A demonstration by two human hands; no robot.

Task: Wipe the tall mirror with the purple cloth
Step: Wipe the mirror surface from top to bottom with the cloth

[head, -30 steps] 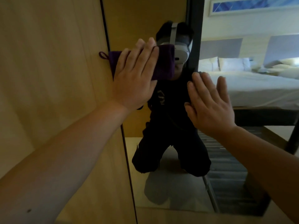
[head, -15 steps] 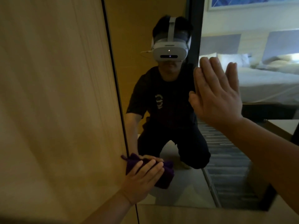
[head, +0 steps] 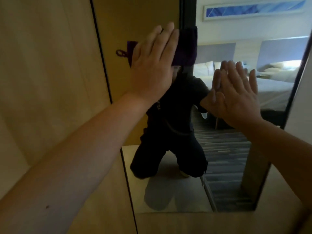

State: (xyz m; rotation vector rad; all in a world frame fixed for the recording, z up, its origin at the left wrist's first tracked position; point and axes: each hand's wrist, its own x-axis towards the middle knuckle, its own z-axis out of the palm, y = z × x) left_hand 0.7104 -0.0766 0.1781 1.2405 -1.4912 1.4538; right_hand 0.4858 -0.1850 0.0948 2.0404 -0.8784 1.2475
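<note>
Low in the foreground, both forearms reach up to the mirror (head: 219, 157). Right hand (head: 239, 100) flat, fingers spread, palm toward the glass, likely bracing; actual contact unclear. Left hand (head: 152, 65) flat, fingers together, pressing the purple cloth (head: 185, 48) onto the upper glass near the left edge, probably for even wiping pressure. Cloth mostly hidden behind the hand; mirror top cut off.

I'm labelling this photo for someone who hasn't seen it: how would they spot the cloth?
Find the tall mirror set in the wooden wall. High on the glass, the left hand presses flat on the purple cloth. It is the only purple thing, with a small loop at its left corner.
</note>
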